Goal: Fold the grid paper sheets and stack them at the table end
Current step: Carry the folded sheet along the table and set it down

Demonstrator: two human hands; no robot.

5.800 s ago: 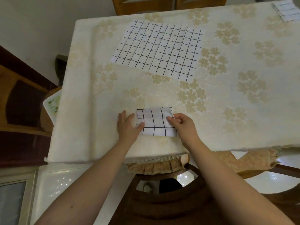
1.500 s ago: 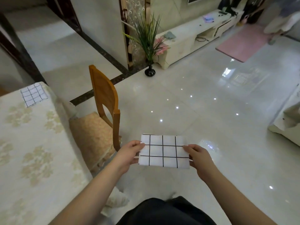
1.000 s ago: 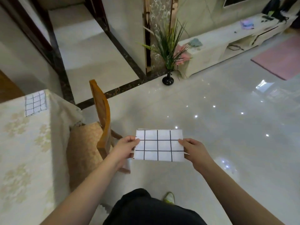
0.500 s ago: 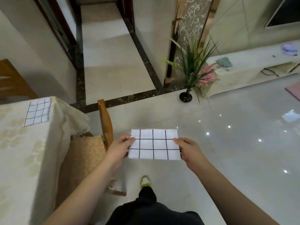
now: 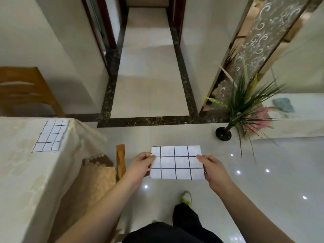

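I hold a folded grid paper sheet (image 5: pixel 177 163) flat in the air above the floor, to the right of the table. My left hand (image 5: pixel 141 165) pinches its left edge and my right hand (image 5: pixel 213 168) pinches its right edge. A stack of folded grid paper (image 5: pixel 50 136) lies at the far right corner of the table (image 5: pixel 26 172), which is covered with a cream floral cloth. That stack is well to the left of the sheet in my hands.
A wooden chair (image 5: pixel 120 160) with a cushioned seat stands tucked at the table's right side, just left of my left hand. Another chair (image 5: pixel 26 90) stands behind the table. A plant in a black vase (image 5: pixel 223 134) stands on the glossy floor at right.
The view has swung left as I walk along the table. The table corner with the stack has come nearer. Both hands keep the same hold on the folded sheet.
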